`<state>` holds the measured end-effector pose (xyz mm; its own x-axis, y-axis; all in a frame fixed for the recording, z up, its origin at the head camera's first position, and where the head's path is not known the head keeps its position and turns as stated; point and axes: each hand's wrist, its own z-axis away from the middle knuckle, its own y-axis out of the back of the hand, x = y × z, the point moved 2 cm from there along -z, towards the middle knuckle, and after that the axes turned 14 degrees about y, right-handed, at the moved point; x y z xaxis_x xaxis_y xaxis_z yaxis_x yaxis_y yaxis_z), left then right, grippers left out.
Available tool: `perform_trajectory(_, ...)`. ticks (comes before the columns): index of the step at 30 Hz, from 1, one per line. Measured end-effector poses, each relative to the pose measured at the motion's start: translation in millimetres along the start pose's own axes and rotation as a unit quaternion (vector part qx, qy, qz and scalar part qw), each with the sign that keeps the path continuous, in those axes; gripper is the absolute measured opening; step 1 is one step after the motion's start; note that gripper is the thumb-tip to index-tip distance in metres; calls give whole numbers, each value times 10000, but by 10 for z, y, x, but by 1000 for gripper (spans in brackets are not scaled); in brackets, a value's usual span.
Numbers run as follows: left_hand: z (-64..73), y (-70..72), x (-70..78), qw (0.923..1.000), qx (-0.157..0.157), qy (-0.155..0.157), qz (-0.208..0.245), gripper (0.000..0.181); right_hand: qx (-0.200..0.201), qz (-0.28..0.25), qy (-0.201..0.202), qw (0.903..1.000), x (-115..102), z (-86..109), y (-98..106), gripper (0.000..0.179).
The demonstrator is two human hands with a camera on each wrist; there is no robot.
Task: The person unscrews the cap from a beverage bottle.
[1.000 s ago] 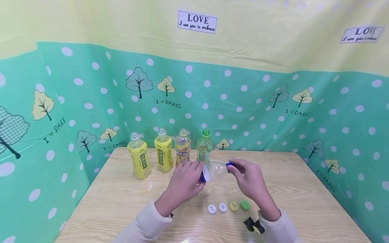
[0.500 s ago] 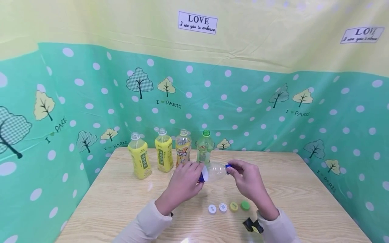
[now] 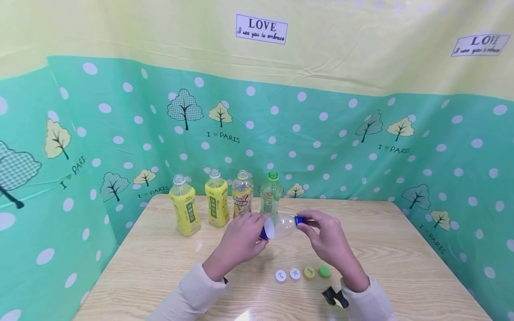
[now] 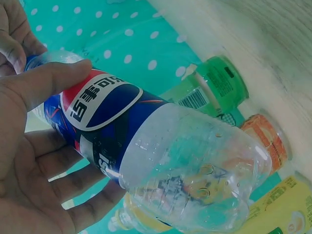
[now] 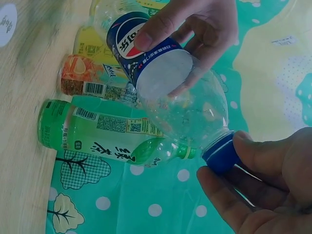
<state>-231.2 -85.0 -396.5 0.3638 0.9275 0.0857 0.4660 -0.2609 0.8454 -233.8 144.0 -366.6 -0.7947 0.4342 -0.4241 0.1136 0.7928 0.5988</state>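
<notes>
A clear plastic Pepsi bottle (image 4: pixel 195 165) with a blue label lies sideways in the air, its neck to the right in the head view. My left hand (image 3: pixel 242 236) grips it round the label, thumb on one side and fingers on the other. At the neck, my right hand (image 3: pixel 325 234) pinches the blue cap (image 5: pixel 221 153) between thumb and fingers. The cap sits on the bottle's mouth. Behind the left hand stand an orange-labelled bottle (image 3: pixel 242 196) and a green bottle (image 3: pixel 271 196), both uncapped.
Two yellow-labelled bottles (image 3: pixel 184 209) without caps stand at the back left of the wooden table (image 3: pixel 140 267). In front lie two white caps (image 3: pixel 280 276), a yellow cap (image 3: pixel 309 273) and a green cap (image 3: pixel 324 271) in a row. A patterned curtain (image 3: pixel 341 147) hangs behind.
Both hands and the Pepsi bottle have shifted slightly to the left. The right fingers stay at the blue cap, and the standing bottles and loose caps keep their places.
</notes>
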Motion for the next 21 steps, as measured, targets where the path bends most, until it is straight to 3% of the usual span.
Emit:
perform_trajectory(11, -9, 1, 2, 9999, 100, 21, -113, 57, -158, 330, -126, 9993, -46, 8, 5, 32)
perform_trajectory(21, -8, 10, 4, 9999, 63, 44, -85, 58, 77, 17, 351, 9994, -43, 7, -11, 34)
